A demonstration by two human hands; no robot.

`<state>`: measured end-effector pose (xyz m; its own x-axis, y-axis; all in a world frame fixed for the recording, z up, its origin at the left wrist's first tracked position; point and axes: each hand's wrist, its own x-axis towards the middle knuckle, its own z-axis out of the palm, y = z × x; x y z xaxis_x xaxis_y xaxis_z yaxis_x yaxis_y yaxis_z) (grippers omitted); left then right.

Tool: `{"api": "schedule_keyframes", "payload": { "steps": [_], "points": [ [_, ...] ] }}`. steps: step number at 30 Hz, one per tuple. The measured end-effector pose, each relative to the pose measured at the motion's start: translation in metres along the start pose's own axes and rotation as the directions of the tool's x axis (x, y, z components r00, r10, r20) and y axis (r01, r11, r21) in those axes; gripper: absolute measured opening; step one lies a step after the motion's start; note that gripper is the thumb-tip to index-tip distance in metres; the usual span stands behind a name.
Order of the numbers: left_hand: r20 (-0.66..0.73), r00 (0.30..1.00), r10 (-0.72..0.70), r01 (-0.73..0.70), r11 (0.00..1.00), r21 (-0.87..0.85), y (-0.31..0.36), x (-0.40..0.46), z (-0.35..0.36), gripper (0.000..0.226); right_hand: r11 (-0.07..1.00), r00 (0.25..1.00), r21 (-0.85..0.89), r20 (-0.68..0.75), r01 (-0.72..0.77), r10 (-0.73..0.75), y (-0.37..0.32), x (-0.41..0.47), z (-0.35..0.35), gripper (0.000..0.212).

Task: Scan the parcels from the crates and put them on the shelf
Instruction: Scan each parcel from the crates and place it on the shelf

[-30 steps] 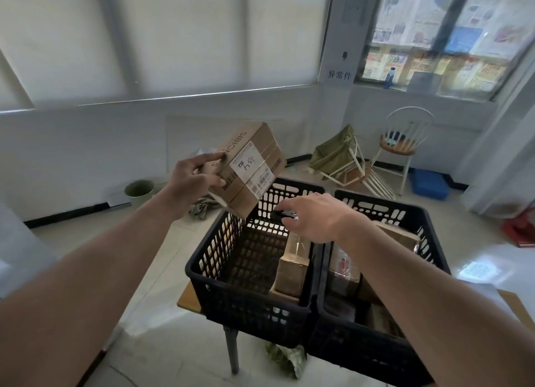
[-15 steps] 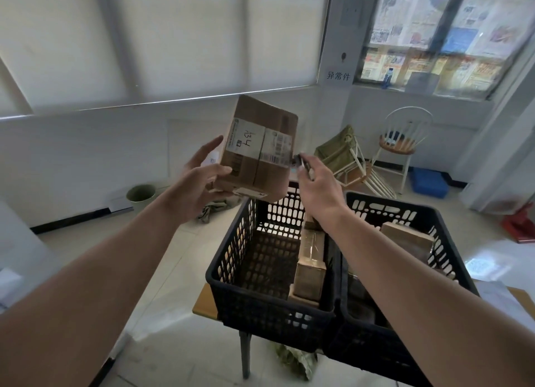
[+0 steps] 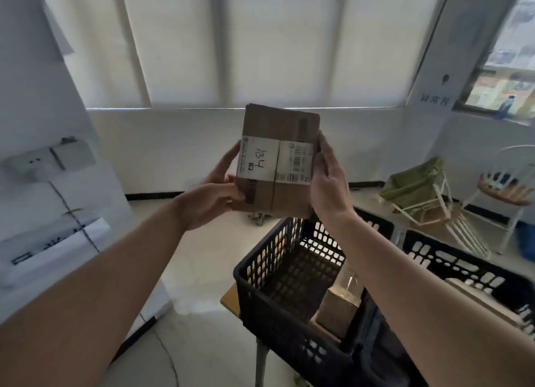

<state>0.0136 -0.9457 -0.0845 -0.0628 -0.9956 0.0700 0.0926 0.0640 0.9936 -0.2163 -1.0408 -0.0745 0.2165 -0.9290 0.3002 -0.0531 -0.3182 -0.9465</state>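
Holding a cardboard parcel [image 3: 278,160] upright at mid-frame, above the black crates [image 3: 289,273] at lower right, the left hand [image 3: 215,197] curls its fingers round the lower left edge while the right hand [image 3: 325,178] presses nearly straight fingers flat against the right side. With the right side only pressed, the parcel could slip and drop; no shelf is visible.

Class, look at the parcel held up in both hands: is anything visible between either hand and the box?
No. The left hand and right hand both touch the cardboard parcel directly, one at each side.
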Motion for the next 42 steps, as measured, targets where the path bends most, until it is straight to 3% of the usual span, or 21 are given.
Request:
{"api": "schedule_keyframes", "payload": {
  "steps": [4, 7, 13, 17, 28, 42],
  "points": [
    [-0.285, 0.955, 0.084, -0.071, 0.996, 0.056, 0.005, -0.030, 0.024, 0.081, 0.994, 0.989, 0.092, 0.135, 0.050, -0.062, -0.002, -0.004, 0.008, 0.049],
    [-0.545, 0.805, 0.233, -0.103, 0.961, 0.258, 0.012, -0.060, 0.045, 0.066, 0.989, 0.969, 0.132, 0.231, 0.062, -0.091, -0.005, -0.017, 0.023, 0.049],
    [-0.736, 0.548, 0.397, 0.041, 0.866, 0.498, 0.031, -0.151, 0.068, 0.048, 0.971, 0.884, 0.217, 0.428, 0.100, -0.186, -0.036, -0.066, 0.068, 0.050],
    [-0.783, 0.384, 0.490, 0.162, 0.799, 0.579, 0.053, -0.225, 0.083, 0.057, 0.947, 0.791, 0.289, 0.544, 0.138, -0.281, -0.070, -0.113, 0.103, 0.050],
    [-0.795, 0.074, 0.603, 0.336, 0.735, 0.589, 0.080, -0.454, 0.116, 0.074, 0.887, 0.555, 0.455, 0.719, 0.082, -0.420, -0.160, -0.292, 0.189, 0.051],
    [-0.773, -0.096, 0.626, 0.480, 0.710, 0.515, 0.110, -0.759, 0.143, 0.075, 0.867, 0.376, 0.498, 0.800, 0.019, -0.467, -0.271, -0.562, 0.290, 0.052]
  ]
}}
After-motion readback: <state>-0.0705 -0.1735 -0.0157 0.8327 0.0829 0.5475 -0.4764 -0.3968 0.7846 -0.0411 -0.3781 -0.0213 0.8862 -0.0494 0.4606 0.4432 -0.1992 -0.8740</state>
